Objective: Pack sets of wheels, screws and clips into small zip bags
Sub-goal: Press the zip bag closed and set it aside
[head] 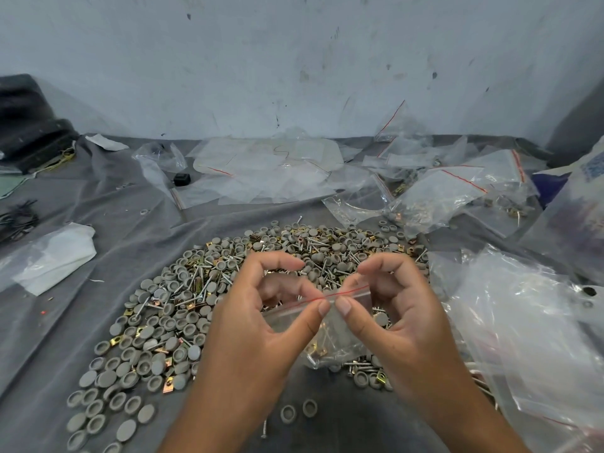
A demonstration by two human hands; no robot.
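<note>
A small clear zip bag (336,338) with a red zip line hangs over the pile, holding screws, a grey wheel and brass clips. My left hand (258,322) pinches the bag's top edge near its middle between thumb and fingers. Right beside it, my right hand (392,312) pinches the same red strip, its thumb tip almost touching the left thumb. Under both hands spreads a heap of grey round wheels (157,348), silver screws (202,286) and brass clips (192,300) on a grey cloth.
Filled zip bags (438,197) lie at the back right, and a stack of large clear bags (523,328) sits at the right. Empty bags (268,171) lie near the wall. A folded white bag (49,259) rests at left. Dark objects (29,132) sit far left.
</note>
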